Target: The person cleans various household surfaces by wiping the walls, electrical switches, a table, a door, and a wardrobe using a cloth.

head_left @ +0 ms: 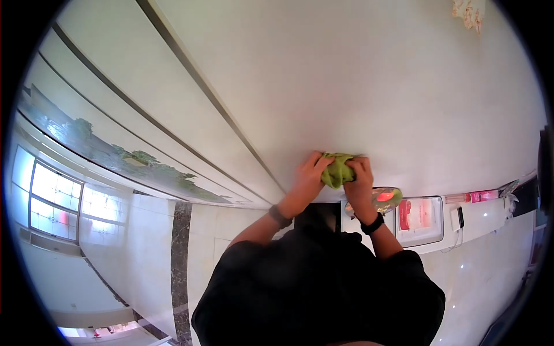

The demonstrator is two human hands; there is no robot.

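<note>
A green cloth (pixel 337 173), bunched and folded, is held up in front of a pale wall surface. My left hand (pixel 311 174) grips its left side with bent fingers. On the other side, my right hand (pixel 360 177) has its fingers curled over the cloth's edge. Just beyond my right wrist lies a round, shiny dish-like object (pixel 391 198) with a red patch on it, partly hidden by my forearm.
A white tray (pixel 438 233) holding red and pink items sits to the right on a white counter. Further along are a small white device (pixel 456 219) with a cable and a pink package (pixel 483 196). A wall panel with a landscape picture (pixel 144 161) runs along the left.
</note>
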